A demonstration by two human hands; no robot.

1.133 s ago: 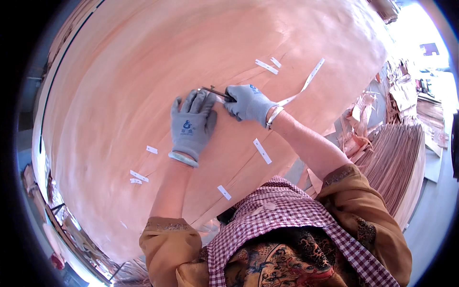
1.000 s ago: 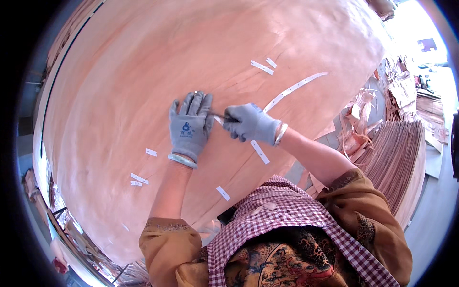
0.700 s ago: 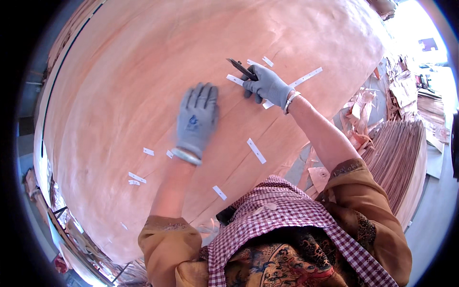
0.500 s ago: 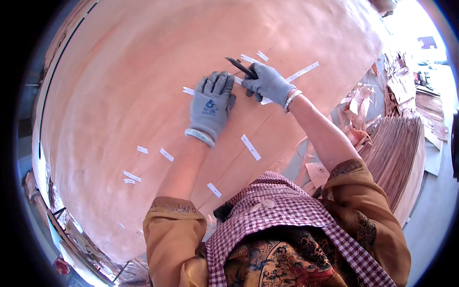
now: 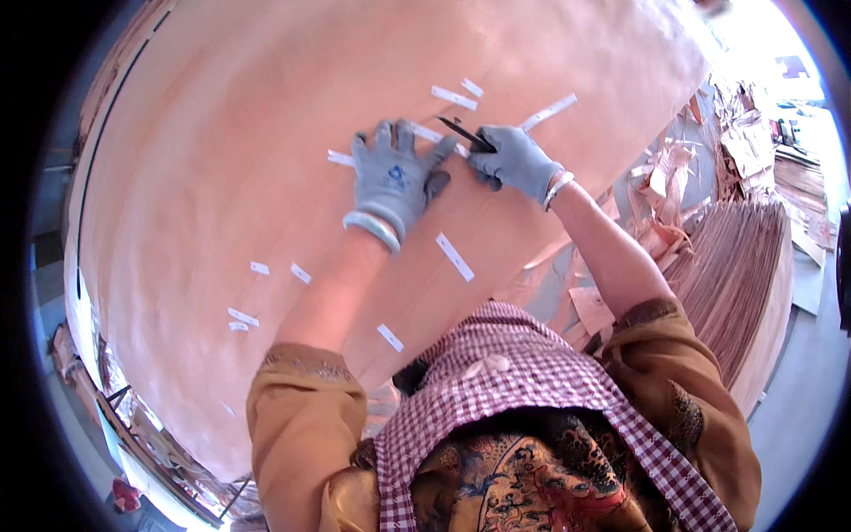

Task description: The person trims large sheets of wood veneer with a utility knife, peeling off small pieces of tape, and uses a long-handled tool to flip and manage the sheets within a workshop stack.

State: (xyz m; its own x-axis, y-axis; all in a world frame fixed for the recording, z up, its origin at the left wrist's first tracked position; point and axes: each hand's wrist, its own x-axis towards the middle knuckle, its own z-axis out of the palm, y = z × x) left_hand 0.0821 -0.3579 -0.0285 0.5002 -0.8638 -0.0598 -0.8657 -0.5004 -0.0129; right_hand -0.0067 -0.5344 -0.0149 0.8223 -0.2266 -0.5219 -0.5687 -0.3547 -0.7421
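A wide, pale reddish-brown wood veneer sheet [image 5: 222, 177] lies under both hands. My left hand [image 5: 393, 182], in a grey glove, presses flat on it with fingers spread. Just to its right, my gloved right hand [image 5: 516, 164] is closed around a slim black knife [image 5: 464, 133], whose narrow end points up and left above the sheet. A white tape strip [image 5: 427, 132] shows between the hands, partly hidden. Another strip [image 5: 340, 159] sticks out left of my left hand, and a long dotted strip [image 5: 550, 113] runs beyond my right hand.
More short white strips [image 5: 455, 257] are scattered on the sheet, several toward the near left. Right of the sheet stands a thick stack of veneer [image 5: 731, 279], with torn veneer scraps [image 5: 669, 182] behind it. A checked apron [image 5: 496, 377] borders the near edge.
My left hand's fingers have spread apart from lying close together. My right hand has moved slightly right and down with the knife, which now tilts lower. The whole view has shifted a little.
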